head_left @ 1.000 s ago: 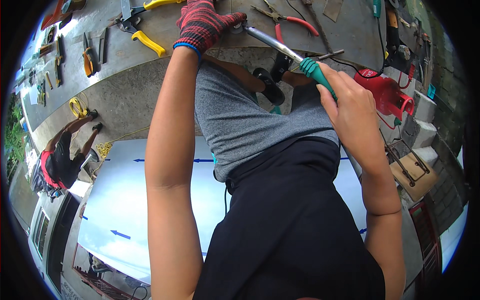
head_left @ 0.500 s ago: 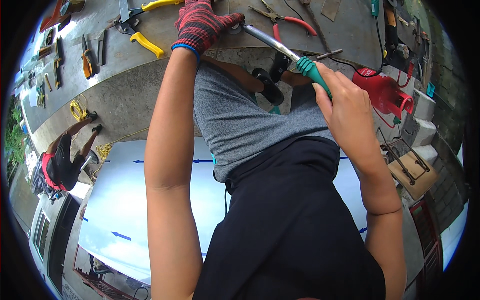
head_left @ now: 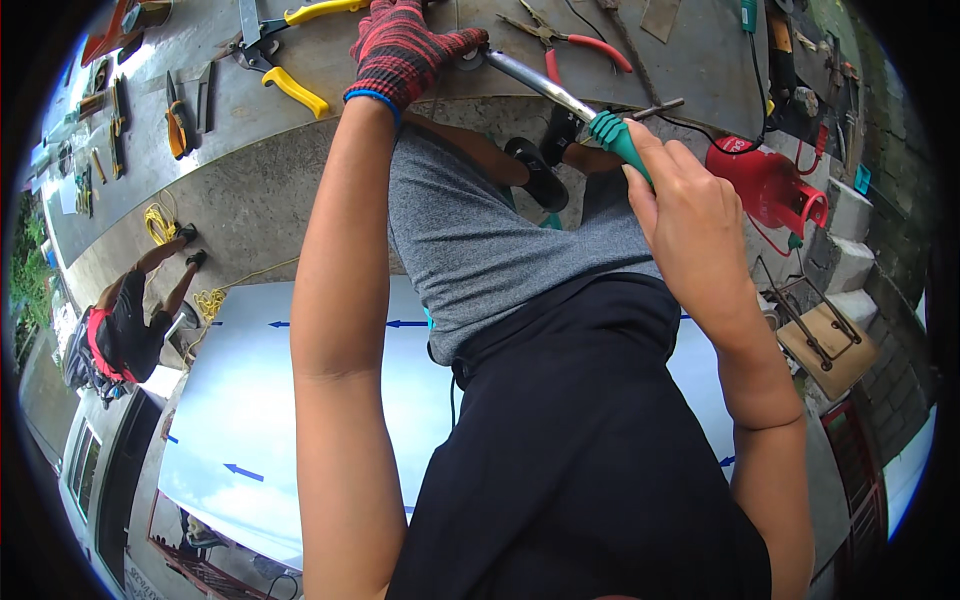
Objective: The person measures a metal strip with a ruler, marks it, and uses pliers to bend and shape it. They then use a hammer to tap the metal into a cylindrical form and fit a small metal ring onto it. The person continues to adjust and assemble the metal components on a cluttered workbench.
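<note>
My left hand (head_left: 405,50), in a red and black knitted glove, lies at the near edge of the metal worktable (head_left: 480,85). Its thumb stretches right, toward a small grey round piece (head_left: 468,60); the fingertips are partly cut off by the top of the picture. My bare right hand (head_left: 690,205) is closed round the green handle of a soldering iron (head_left: 545,85). The iron's metal barrel points up and left, its end close beside the gloved thumb. Whether tip and thumb touch, I cannot tell.
Red-handled pliers (head_left: 590,45), yellow-handled snips (head_left: 290,85) and orange-handled scissors (head_left: 177,125) lie on the worktable. A red gas cylinder (head_left: 750,185) stands at the right. Behind me is a pale sheet-covered surface (head_left: 250,400); another person (head_left: 125,330) is at the left.
My right hand and the handle have shifted very slightly down and left. My left hand stays in almost the same place.
</note>
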The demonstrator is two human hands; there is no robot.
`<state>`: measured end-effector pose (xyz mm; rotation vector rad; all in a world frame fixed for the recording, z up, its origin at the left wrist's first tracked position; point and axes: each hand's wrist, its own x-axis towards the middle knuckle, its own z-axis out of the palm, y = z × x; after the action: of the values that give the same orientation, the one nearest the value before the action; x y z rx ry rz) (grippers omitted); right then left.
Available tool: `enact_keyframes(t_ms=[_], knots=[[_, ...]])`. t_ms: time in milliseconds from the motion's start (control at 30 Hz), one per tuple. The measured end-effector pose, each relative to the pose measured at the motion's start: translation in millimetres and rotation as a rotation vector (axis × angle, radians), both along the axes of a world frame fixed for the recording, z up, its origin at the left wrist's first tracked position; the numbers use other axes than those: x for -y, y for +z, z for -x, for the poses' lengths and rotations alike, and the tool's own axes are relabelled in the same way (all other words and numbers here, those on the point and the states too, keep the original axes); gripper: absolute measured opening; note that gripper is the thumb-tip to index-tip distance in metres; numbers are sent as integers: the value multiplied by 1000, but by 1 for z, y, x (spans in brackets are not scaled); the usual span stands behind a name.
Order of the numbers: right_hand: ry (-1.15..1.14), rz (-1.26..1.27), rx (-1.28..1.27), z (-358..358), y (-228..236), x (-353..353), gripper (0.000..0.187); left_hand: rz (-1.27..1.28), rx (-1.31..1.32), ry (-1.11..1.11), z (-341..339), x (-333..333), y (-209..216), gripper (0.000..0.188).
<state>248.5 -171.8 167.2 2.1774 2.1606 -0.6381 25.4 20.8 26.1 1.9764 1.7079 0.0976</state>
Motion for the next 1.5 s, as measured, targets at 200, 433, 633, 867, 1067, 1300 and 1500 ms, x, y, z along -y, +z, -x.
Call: enact_keyframes(t_ms=[200,433,633,867,1067,1300,1500], knots=[[17,29,41,3,4,-2,39,-8,24,-22,4,-3,-12,80],[-13,29,7,6,3,0,38,-18,-23,-12,1,-2,-5,81],[-5,40,8,5,6,-6,37,0,-30,5,4,0,0,81],[-27,7,-62,-1,-1,-4,35,22,4,8,-4,2,13,82],[-4,36,50,2,6,-6,34,47,-25,-15,-12,-5,-1,83],[23,23,-4,3,6,-7,35,-1,18,-17,0,-3,-3,82],[13,29,-47,0,8,-5,36,30,13,-12,-2,-5,-4,80]])
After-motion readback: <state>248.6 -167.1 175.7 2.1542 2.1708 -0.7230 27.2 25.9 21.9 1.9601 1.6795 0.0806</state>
